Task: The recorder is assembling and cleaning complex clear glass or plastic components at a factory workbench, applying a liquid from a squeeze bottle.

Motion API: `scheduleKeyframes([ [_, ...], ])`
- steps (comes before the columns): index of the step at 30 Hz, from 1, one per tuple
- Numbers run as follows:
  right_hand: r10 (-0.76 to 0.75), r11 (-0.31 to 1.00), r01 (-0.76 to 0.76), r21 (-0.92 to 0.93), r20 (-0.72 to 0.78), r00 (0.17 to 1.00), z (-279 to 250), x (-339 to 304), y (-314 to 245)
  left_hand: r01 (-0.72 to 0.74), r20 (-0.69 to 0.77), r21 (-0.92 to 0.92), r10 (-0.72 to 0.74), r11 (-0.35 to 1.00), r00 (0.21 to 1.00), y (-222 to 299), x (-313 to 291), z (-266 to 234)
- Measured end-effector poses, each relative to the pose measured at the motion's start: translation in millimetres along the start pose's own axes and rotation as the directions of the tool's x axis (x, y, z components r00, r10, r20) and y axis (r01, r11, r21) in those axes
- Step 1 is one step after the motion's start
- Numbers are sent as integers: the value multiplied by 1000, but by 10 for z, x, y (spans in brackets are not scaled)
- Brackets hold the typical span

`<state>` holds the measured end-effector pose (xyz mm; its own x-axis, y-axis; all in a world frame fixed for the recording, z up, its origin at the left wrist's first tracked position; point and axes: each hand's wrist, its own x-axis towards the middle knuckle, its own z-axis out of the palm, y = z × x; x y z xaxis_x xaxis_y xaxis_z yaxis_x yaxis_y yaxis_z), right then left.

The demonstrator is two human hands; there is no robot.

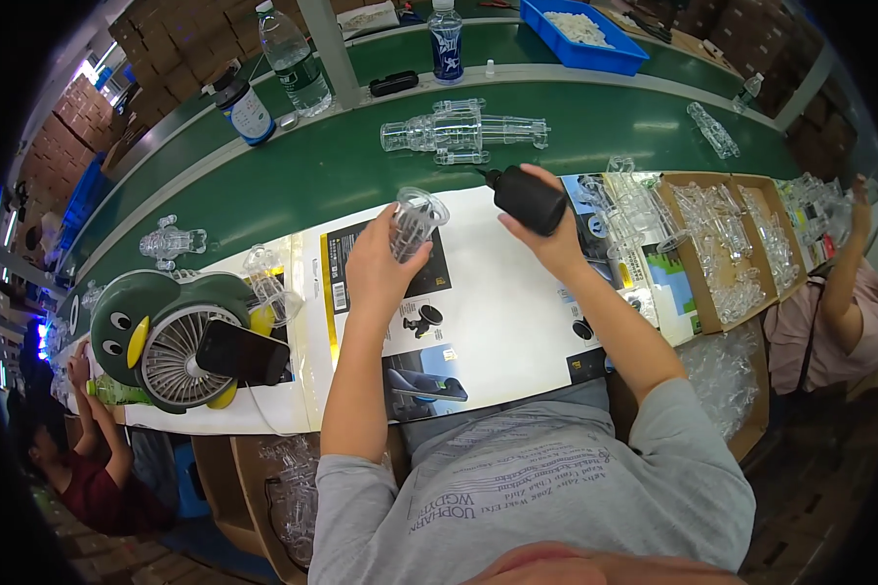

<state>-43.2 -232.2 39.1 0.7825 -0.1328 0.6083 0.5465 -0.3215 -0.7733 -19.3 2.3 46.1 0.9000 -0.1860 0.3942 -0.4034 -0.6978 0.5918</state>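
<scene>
My left hand [382,255] is closed round a clear plastic part [419,216] with a round flange at its upper end. In my right hand [554,239] is a small black bottle [531,200], tilted so its thin nozzle points up and left, apart from the clear part. Both hands are above a printed cardboard sheet [493,292] on the table. Beyond them, a larger clear plastic assembly [463,132] lies on the green conveyor belt [332,175].
A penguin-shaped fan [180,341] with a phone [243,352] against it stands at left. To the right, a cardboard box [720,317] holds several clear parts. Bottles [447,44] and a blue tray [583,37] line the far side. Co-workers sit at both sides.
</scene>
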Motion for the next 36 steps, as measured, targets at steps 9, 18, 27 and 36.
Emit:
scheduleKeyframes([
  [9,485,545,-534,646,277,830,-60,-166,-94,-112,-156,-209,80,971,984,-67,10,179],
  [18,391,792,-415,448,151,908,-163,-226,-155,-101,-172,-290,52,952,984,-37,14,186],
  [27,397,805,-453,384,219,891,-144,-267,-207,-210,-199,-217,167,953,966,-14,29,218],
  [36,390,806,-453,380,234,891,-115,-270,-242,-235,-219,-234,184,943,958,-34,26,209],
])
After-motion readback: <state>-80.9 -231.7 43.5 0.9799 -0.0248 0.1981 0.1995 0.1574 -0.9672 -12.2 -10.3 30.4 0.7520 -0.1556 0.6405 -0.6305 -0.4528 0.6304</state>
